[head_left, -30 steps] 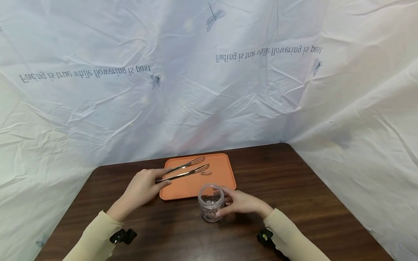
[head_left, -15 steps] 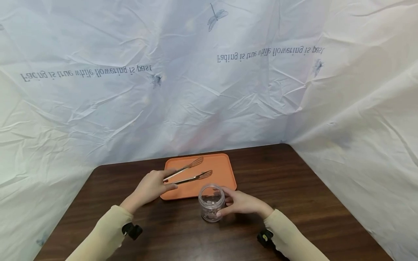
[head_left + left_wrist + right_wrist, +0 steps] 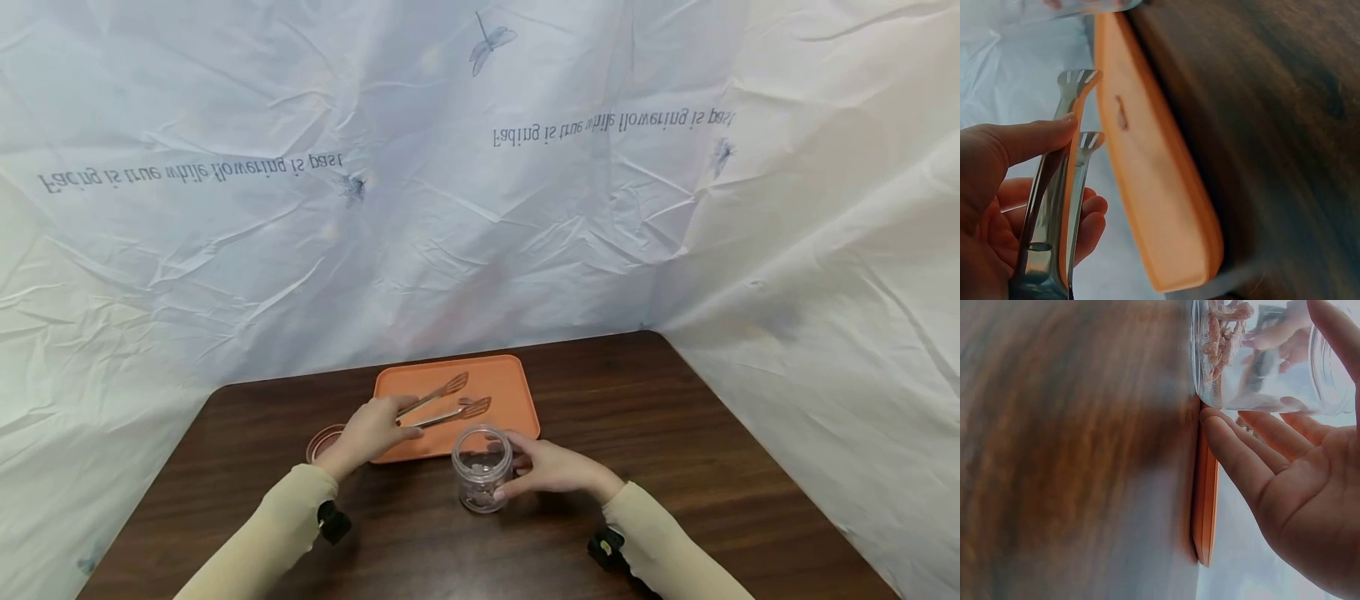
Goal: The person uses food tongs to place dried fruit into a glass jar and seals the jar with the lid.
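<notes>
Tongs (image 3: 442, 417), lower-centre frame over orange tray (image 3: 512, 404), have shifted lower in frame; small piece (image 3: 1122, 114) now between tips, apparently lined up. Left hand (image 3: 372, 432) grips tongs, tips apart; right hand (image 3: 557, 468) holds jar (image 3: 480, 477).

We record a plain orange tray (image 3: 513, 408), silver tongs (image 3: 1054, 200), a clear jar (image 3: 481, 473) and a dark brown wood-grain counter (image 3: 637, 425). We note white cloth (image 3: 420, 208) printed with grey-blue lettering (image 3: 613, 125) and a dragonfly (image 3: 491, 42), plus 2 cream sleeves (image 3: 270, 525).
</notes>
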The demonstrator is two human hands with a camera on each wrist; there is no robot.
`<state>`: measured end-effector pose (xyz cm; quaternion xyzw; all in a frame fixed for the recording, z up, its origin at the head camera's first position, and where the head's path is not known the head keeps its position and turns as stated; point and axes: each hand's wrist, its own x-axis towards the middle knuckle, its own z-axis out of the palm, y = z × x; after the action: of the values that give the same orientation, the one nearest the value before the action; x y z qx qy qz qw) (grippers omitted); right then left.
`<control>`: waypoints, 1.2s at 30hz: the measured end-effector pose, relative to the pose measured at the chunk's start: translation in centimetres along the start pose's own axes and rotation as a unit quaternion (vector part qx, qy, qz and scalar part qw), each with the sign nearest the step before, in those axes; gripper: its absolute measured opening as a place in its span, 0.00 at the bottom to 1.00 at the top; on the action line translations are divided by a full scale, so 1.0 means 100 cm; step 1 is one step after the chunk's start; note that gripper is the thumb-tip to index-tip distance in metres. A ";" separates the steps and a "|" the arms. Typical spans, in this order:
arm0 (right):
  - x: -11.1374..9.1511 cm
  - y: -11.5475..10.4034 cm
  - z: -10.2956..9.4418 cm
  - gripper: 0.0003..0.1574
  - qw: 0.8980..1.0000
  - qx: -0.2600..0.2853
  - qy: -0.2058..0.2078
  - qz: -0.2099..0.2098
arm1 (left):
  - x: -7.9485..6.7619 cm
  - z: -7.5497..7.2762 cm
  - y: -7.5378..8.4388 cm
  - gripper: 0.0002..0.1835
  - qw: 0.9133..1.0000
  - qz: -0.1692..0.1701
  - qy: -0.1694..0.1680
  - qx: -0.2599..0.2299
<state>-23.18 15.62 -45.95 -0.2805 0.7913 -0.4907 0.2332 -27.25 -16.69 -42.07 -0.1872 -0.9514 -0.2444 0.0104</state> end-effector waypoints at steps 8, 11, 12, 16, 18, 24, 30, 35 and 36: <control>0.000 0.002 -0.001 0.57 1.000 -0.007 0.001 0.001 | 0.005 0.012 0.000 0.30 1.000 -0.008 -0.012 -0.007; 0.000 0.002 0.000 0.56 1.000 -0.004 0.000 -0.003 | 0.005 0.014 -0.001 0.29 1.000 -0.005 -0.011 -0.004; 0.001 0.002 0.000 0.56 1.000 -0.004 0.000 -0.004 | 0.005 0.014 -0.002 0.29 1.000 -0.004 -0.010 -0.003; 0.001 0.002 0.000 0.56 1.000 -0.004 -0.002 -0.008 | 0.006 0.015 -0.005 0.27 1.000 -0.003 -0.002 0.003; 0.000 0.001 0.001 0.56 1.000 -0.003 -0.003 -0.009 | 0.006 0.016 -0.005 0.26 1.000 -0.003 0.003 0.003; 0.000 0.001 0.001 0.56 1.000 -0.002 -0.001 -0.009 | 0.007 0.017 -0.006 0.24 1.000 -0.002 0.012 0.012; 0.000 0.001 0.001 0.57 1.000 -0.001 -0.003 -0.006 | 0.004 0.017 -0.012 0.22 0.999 0.010 0.028 0.021; 0.000 0.002 0.000 0.58 1.000 -0.012 0.000 -0.001 | 0.002 0.014 -0.017 0.21 0.999 0.004 0.031 0.017; -0.001 0.002 0.000 0.58 1.000 -0.013 0.000 0.001 | 0.002 0.013 -0.017 0.21 0.999 0.001 0.031 0.015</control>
<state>-23.21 15.78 -46.14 -0.2824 0.7980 -0.4801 0.2301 -27.93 -17.40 -44.02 -0.1805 -0.9539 -0.2361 0.0427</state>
